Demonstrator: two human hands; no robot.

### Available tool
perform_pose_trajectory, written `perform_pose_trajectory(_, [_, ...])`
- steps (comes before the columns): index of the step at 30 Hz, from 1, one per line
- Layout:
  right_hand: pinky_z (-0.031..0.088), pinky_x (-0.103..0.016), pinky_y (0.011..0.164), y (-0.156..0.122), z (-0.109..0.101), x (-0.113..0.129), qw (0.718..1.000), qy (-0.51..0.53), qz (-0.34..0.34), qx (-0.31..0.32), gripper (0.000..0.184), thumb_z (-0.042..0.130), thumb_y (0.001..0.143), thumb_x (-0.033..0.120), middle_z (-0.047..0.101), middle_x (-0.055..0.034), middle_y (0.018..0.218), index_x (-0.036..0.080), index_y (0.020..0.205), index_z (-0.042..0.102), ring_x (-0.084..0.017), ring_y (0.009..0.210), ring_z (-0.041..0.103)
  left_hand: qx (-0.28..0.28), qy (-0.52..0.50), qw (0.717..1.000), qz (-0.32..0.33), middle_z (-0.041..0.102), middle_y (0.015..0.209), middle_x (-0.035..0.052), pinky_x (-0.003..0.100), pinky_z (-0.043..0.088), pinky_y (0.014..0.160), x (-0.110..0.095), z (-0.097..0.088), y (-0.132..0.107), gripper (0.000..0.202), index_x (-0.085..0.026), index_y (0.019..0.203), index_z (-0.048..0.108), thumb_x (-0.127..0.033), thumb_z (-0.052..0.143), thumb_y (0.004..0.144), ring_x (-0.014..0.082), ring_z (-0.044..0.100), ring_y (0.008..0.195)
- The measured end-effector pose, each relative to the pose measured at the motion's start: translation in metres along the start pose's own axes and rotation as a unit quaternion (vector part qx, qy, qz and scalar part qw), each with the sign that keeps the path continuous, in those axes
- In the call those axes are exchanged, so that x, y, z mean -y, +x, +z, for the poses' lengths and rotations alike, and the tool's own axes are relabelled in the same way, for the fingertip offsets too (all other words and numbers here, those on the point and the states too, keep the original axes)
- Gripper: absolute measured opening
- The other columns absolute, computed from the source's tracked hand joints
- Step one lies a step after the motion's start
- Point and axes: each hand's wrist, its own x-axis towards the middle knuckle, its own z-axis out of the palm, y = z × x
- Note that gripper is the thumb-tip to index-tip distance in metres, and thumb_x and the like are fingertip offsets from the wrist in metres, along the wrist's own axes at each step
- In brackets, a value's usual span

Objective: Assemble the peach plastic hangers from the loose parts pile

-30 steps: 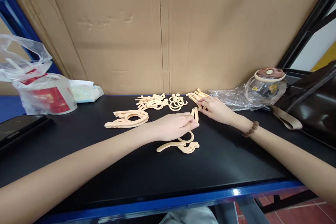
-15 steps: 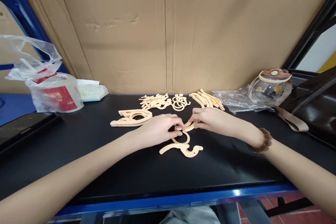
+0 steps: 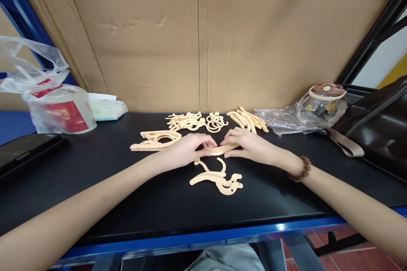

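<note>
My left hand (image 3: 193,150) and my right hand (image 3: 246,146) close their fingertips on the two ends of a curved beige hanger arm (image 3: 219,150). It lies level, close above the black tabletop, and looks like pieces laid one over another; fingers cover its ends. Just in front of it rests a small group of loose beige hanger parts (image 3: 208,176), among them a curved arm and a thin hook. To the left of my left hand sits a stack of hanger pieces (image 3: 152,146).
Behind my hands are piles of short hanger parts (image 3: 186,121), hooks (image 3: 216,123) and long curved arms (image 3: 249,119). A phone (image 3: 28,152) and a bagged roll (image 3: 63,110) stand left. Clear plastic film (image 3: 276,119), a bottle (image 3: 324,103) and a dark bag (image 3: 375,123) are right.
The pieces between my hands have gone from an angled position to lying lined up as one curved bar. The hook part below now lies apart from my fingers. The view has shifted slightly.
</note>
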Motion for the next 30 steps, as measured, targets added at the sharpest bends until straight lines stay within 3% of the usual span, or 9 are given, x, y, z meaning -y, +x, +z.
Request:
perform_pose_trajectory(8, [0.044,-0.037,0.085,-0.003,0.001,-0.014,0.998,0.058,0.012,0.021,0.029,0.049,0.093,0.036,0.063,-0.0059,0.105,0.024,0.114,0.065,-0.021,0.098,0.056,0.036,0.034,0.999,-0.006,0.066,0.104,0.0009,0.026,0.044,0.077,0.006,-0.016,-0.004,0.023,-0.024,0.109,0.063,-0.029,0.055,0.088,0.016,0.06,0.091])
perform_pose_trajectory(13, [0.044,-0.037,0.087,-0.002,0.002,-0.012,0.998,0.055,-0.001,0.014,0.028,0.048,0.093,0.032,0.063,-0.0056,0.106,0.024,0.116,0.064,-0.02,0.099,0.055,0.035,0.056,0.998,-0.01,0.065,0.103,0.0009,0.027,0.043,0.079,0.004,-0.017,-0.005,0.02,-0.024,0.105,0.064,-0.031,0.052,0.09,0.0164,0.059,0.092])
perform_pose_trajectory(21, [0.045,-0.034,0.08,-0.001,-0.001,-0.007,0.998,0.053,0.041,-0.002,0.028,0.059,0.087,0.036,0.065,-0.0039,0.094,0.022,0.112,0.065,-0.02,0.091,0.059,0.039,0.09,0.995,0.007,0.062,0.108,0.0026,0.028,0.041,0.085,0.002,-0.015,-0.007,0.024,-0.024,0.11,0.061,-0.028,0.044,0.094,0.0176,0.058,0.099])
perform_pose_trajectory(30, [0.044,-0.034,0.087,-0.001,0.001,-0.01,0.998,0.069,0.004,0.001,0.025,0.051,0.092,0.027,0.065,-0.0042,0.103,0.023,0.113,0.063,-0.019,0.099,0.057,0.038,0.099,0.994,-0.004,0.061,0.101,0.0013,0.026,0.041,0.079,0.002,-0.019,-0.006,0.022,-0.024,0.104,0.062,-0.037,0.049,0.092,0.0171,0.057,0.091])
